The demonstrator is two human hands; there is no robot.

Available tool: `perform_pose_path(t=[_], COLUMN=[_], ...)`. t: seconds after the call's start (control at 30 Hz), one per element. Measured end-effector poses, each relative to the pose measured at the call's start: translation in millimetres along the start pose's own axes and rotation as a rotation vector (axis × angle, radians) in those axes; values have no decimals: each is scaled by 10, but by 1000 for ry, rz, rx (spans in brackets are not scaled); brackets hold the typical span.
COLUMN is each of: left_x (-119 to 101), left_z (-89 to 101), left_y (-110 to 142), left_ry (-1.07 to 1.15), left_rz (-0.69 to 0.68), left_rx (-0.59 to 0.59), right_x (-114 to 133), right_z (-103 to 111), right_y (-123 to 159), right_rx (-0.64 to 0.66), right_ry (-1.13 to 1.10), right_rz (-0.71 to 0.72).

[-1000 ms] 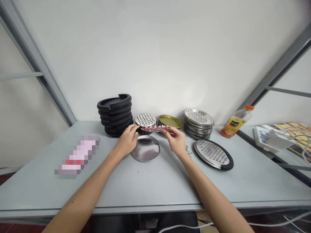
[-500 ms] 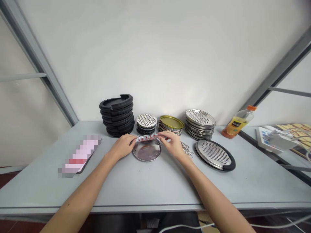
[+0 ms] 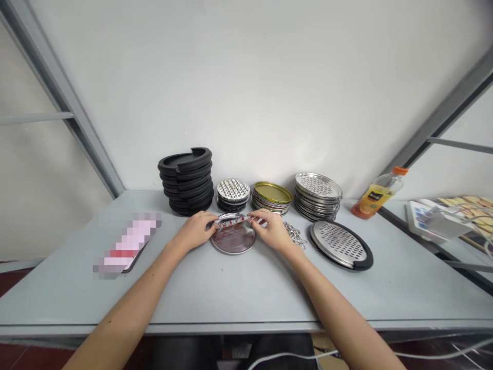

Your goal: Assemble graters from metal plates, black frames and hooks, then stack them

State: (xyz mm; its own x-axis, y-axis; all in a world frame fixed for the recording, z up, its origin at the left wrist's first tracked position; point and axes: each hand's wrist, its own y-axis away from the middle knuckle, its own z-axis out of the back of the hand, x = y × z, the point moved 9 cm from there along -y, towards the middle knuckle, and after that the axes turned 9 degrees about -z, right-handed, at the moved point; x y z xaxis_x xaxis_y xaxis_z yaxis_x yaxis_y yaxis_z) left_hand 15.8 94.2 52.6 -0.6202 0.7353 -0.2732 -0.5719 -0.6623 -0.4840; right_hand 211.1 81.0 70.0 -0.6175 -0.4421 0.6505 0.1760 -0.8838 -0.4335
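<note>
**Left grip (image 3: 194,231) and right grip (image 3: 271,231) closed on a red-and-white strip (image 3: 232,221)**
It lies along the far rim of a round steel tray (image 3: 233,240); a metal chain (image 3: 295,235) sits just beside the right grip, the bench edge (image 3: 231,324) well nearer.

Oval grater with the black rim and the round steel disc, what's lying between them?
In the head view, the right hand and a small heap of metal rings lie between them.

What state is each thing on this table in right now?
Left hand, pinching the strip's left end
Right hand, pinching the strip's right end
Red-and-white strip, held taut along the tray's far rim
Round steel tray, lying flat under the hands
Black rings, stacked in a pile
Perforated steel plates, stacked
Oval steel grater, lying flat
Juice bottle, upright, capped, partly full
</note>
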Motion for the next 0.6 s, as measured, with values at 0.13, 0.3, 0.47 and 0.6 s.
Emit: perform_pose_path(t=[0.13,0.3,0.47,0.6], left_x=[-2,17,15,15], left_z=[-14,-26,-20,-17], left_y=[-4,-5,-3,-4], left_ry=[-19,-12,9,23], left_rz=[-1,33,24,23], left_rx=[12,23,5,-2], right_x=[-37,-80,-102,-117], right_z=[-23,-77,-125,-169], right_y=[-4,4,11,19], right_rx=[51,105,150,193], right_ry=[78,162,213,270], right_rz=[-2,2,10,17])
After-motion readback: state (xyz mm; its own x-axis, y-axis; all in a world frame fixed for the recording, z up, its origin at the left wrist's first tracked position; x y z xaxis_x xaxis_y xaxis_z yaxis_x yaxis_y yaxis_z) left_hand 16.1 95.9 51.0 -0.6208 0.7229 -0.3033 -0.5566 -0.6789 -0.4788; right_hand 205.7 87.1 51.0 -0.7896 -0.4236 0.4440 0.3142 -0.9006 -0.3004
